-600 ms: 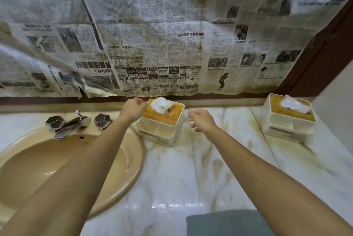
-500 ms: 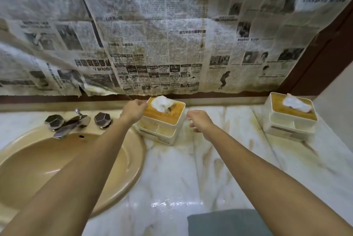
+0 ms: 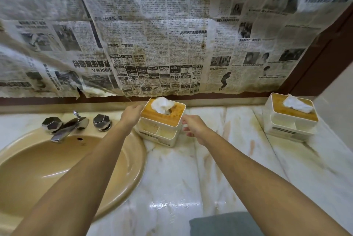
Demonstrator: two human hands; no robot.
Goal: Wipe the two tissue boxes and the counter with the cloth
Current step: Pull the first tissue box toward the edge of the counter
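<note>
The grey cloth (image 3: 217, 225) at the near edge is cut off by the bottom of the frame and partly covered by the right forearm (image 3: 257, 178). The sink (image 3: 28, 169) runs off the left edge and lies partly under the left forearm (image 3: 86, 178). The left hand (image 3: 131, 114) has its fingertips hidden behind the far corner of the left tissue box (image 3: 162, 124), so its grip cannot be told. The newspaper (image 3: 152, 45) is cut off at the top, and its small print is unreadable.

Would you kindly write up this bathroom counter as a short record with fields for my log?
Surface: brown-stained white marble counter
Near box: white plastic tissue box with wooden lid, beside the beige sink
Far box: matching tissue box, far right
Left hand: at near box's left side; grip unclear
Right hand: open, beside its right side
Cloth: grey cloth, front edge, unheld
</note>
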